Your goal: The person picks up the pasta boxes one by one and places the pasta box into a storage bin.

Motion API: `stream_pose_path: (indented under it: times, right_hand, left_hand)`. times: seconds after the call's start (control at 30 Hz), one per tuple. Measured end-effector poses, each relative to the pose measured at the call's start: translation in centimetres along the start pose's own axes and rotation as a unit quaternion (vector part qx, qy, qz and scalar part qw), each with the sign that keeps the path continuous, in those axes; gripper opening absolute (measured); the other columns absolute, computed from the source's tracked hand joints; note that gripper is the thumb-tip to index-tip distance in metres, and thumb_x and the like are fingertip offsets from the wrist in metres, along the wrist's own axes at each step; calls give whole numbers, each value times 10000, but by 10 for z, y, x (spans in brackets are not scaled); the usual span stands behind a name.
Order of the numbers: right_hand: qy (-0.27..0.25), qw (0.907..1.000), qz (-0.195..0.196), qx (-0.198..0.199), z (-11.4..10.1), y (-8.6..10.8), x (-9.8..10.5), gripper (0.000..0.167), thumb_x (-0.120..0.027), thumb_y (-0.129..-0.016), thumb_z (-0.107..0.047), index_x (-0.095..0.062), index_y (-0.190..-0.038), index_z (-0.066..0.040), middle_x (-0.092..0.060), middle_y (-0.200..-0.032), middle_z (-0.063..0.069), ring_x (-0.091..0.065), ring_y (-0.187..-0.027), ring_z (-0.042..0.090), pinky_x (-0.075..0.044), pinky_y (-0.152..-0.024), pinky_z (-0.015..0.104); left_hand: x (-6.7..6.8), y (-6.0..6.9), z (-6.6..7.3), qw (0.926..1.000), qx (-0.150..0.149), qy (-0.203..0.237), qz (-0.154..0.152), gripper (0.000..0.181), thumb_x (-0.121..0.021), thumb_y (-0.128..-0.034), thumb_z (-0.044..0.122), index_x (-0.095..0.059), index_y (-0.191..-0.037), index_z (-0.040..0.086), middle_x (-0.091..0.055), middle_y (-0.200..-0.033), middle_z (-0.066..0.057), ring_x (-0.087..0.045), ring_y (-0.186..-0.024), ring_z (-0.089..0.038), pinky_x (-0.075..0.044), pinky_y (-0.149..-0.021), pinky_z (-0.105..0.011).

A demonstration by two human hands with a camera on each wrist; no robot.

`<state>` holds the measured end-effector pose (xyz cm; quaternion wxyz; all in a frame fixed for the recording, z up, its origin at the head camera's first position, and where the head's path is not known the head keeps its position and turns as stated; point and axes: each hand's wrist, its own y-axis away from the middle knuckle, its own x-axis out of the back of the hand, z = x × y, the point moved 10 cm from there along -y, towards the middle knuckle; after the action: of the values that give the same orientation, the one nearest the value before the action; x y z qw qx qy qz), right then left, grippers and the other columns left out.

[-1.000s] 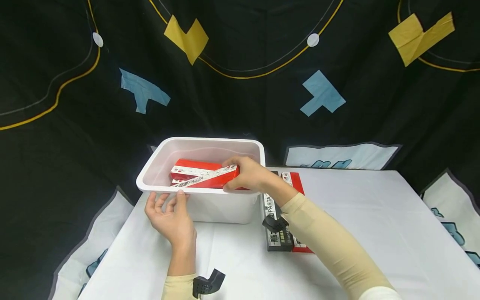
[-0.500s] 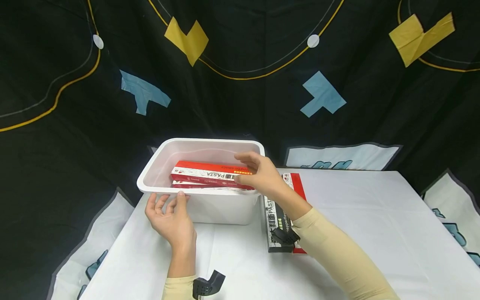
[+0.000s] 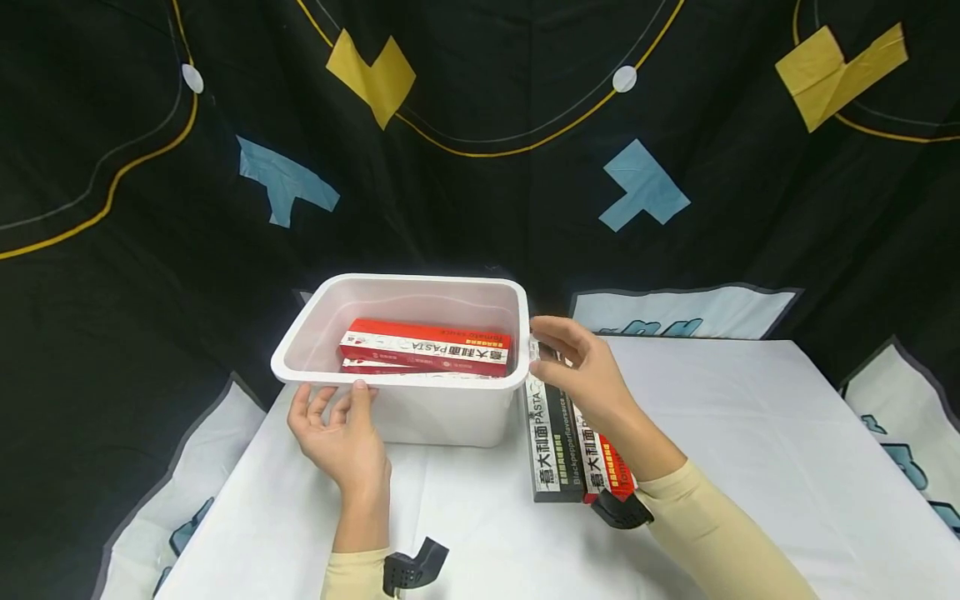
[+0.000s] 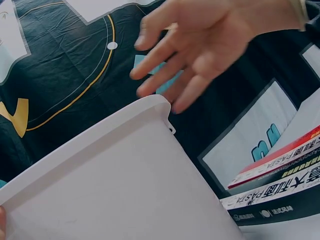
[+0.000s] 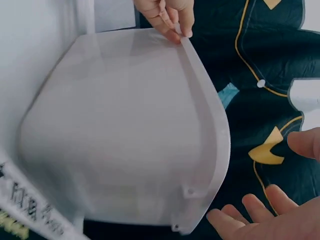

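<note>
A white plastic bin [image 3: 442,412] stands on the table. My left hand [image 3: 341,446] holds its front rim near the left corner, thumb at the lip and fingers beneath; the right wrist view also shows this left hand [image 5: 169,14] at the rim. Inside the bin a red pasta box [image 3: 426,346] lies on top of another red one, mostly hidden. My right hand [image 3: 588,375] is just outside the bin's right rim with relaxed, spread fingers and nothing in them. Below it, a black pasta box [image 3: 551,446] lies beside a red pasta box [image 3: 594,458], partly covered by the hand and wrist.
The white-covered table [image 3: 720,433] extends to the right of the boxes. Behind it hangs a dark cloth [image 3: 465,217] with yellow and blue shapes. Each wrist wears a small black camera, such as the left camera [image 3: 415,568].
My right hand let go of the red pasta box, which now lies flat along the bin instead of slanting. The hand then moved right, out over the rim. The left hand stayed put.
</note>
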<state>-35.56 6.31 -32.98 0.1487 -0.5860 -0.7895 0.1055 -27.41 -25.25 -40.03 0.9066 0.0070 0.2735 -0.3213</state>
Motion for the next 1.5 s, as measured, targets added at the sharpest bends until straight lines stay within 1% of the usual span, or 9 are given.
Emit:
stream_pose_path:
  times: [0.17, 0.37, 0.6, 0.73, 0.83, 1.03, 1.2, 1.37, 1.5]
  right_hand:
    - [423, 9980, 443, -136, 14, 25, 25, 587, -683, -862, -24, -474, -1404, -102, -489, -1416, 16, -435, -1336, 189, -420, -1065, 299]
    - [887, 9908, 797, -641, 42, 59, 48, 652, -726, -862, -72, -434, -1438, -168, -443, -1450, 21, -463, -1316, 266, -484, -986, 296]
    - [1958, 9715, 890, -993, 66, 88, 60, 689, -765, -835, -117, -426, -1434, -135, -409, -1473, 51, -356, -1374, 302, -374, -1095, 450]
    - [2409, 9573, 794, -1383, 86, 100, 64, 760, -815, -795, -191, -418, -1441, -155, -383, -1483, 82, -356, -1359, 371, -380, -1092, 514]
    - [2598, 9506, 622, -1577, 101, 106, 64, 851, -860, -747, -248, -394, -1455, -166, -366, -1489, 110, -385, -1331, 399, -401, -1072, 552]
    - [3038, 9393, 347, -1556, 116, 114, 64, 989, -917, -657, -295, -373, -1460, -102, -395, -1465, 141, -380, -1326, 346, -362, -1082, 568]
    - [3217, 9293, 267, -1796, 127, 118, 72, 1041, -922, -641, -324, -352, -1477, -79, -402, -1460, 168, -383, -1312, 343, -369, -1072, 558]
    - [3470, 9166, 284, -1966, 128, 117, 81, 964, -858, -690, -267, -343, -1467, -19, -470, -1381, 200, -480, -1172, 329, -444, -979, 525]
    - [3951, 9008, 318, -1772, 126, 116, 83, 869, -780, -688, -190, -375, -1421, 43, -570, -1219, 164, -549, -1007, 273, -493, -850, 447]
  left_hand:
    - [-1, 0, 0, 10000, 0, 19, -2, 722, -730, -873, 111, -277, -1433, 167, -416, -1293, -90, -607, -1022, -266, -576, -873, -333]
    - [-2, 0, 1, 10000, -56, 60, -33, 705, -726, -876, 93, -289, -1424, 165, -421, -1288, -95, -613, -1017, -274, -577, -872, -340]
    - [0, 0, 0, 10000, -61, 28, -6, 711, -727, -875, 102, -282, -1426, 168, -417, -1287, -94, -612, -1015, -268, -576, -875, -337]
    - [1, 0, 0, 10000, -60, 33, 10, 720, -729, -873, 108, -278, -1431, 169, -413, -1289, -96, -612, -1009, -265, -576, -876, -342]
    - [1, 0, 1, 10000, -93, -17, -1, 720, -729, -875, 111, -276, -1431, 168, -412, -1284, -96, -612, -1005, -263, -577, -875, -343]
    - [3, 1, 0, 9999, -82, -110, 15, 724, -741, -867, 125, -284, -1426, 179, -417, -1277, -91, -613, -1018, -263, -578, -871, -336]
    - [3, 1, 0, 9999, -66, -79, 10, 718, -739, -868, 131, -288, -1423, 188, -418, -1285, -91, -610, -1033, -274, -576, -874, -337]
    - [2, 1, 0, 10000, -41, -36, 13, 718, -737, -870, 124, -284, -1423, 185, -416, -1282, -96, -606, -1028, -273, -576, -876, -343]
    - [0, 1, 0, 10000, -11, -13, 20, 718, -733, -872, 117, -278, -1425, 180, -414, -1283, -95, -605, -1018, -268, -577, -877, -346]
